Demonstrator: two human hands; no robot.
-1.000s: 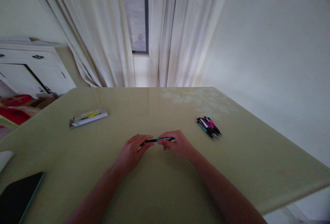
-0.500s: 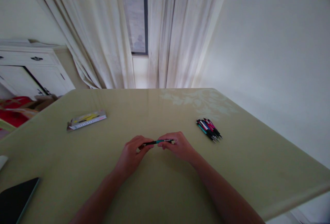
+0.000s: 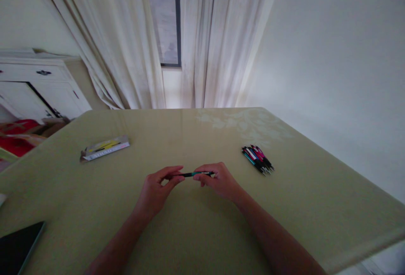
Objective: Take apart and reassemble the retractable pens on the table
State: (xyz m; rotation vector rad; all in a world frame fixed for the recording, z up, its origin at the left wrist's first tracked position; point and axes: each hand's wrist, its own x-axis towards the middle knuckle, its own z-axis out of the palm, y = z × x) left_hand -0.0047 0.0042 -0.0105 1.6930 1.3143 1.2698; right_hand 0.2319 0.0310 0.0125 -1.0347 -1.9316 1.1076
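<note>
Between my two hands a slim pen (image 3: 189,174), black with a green part, lies roughly level just above the table. My right hand (image 3: 218,178) pinches its green end between thumb and fingers. At the black end, the thumb and fingertips of my left hand (image 3: 157,188) close around the tip, which they partly hide. To the right lies a bunch of pens (image 3: 257,160) with black grips and metal tips, in pink, blue, white and teal, side by side on the table.
A flat box (image 3: 106,147) with a clear window and yellow inside lies at the left on the table (image 3: 196,233). A dark flat device (image 3: 20,245) rests at the near left edge. Curtains, a white cabinet (image 3: 41,85) and a wall surround the table.
My left hand has shifted slightly left along the pen toward its black end, baring more of the black part. My right hand keeps its grip in about the same place.
</note>
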